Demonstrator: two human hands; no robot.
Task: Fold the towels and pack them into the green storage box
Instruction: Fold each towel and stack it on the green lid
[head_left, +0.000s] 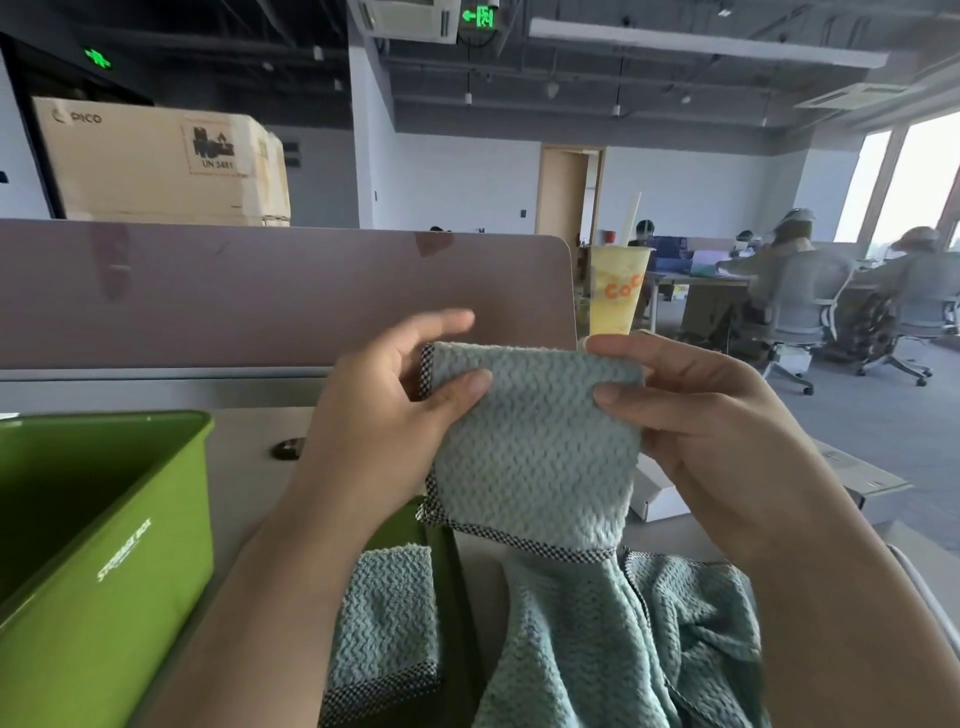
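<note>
Fingers (470, 387) of the left hand (384, 421) and right hand (696, 415) are pinching the top corners of a towel (535, 452), holding it above the desk (244, 467). Folding is seemingly finishing; packing next calls for carrying it left into the box (104, 597).

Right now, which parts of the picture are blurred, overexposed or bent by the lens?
Head view: the windows at right are blown out; the seated people are blurred; the divider panel bows slightly from lens distortion; the held towel is sharp.

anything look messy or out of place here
Nothing spilled or damaged. A crumpled towel lies unfolded at near right, below the held towel pinched by left hand and right hand. One folded towel lies outside the green storage box.
</note>
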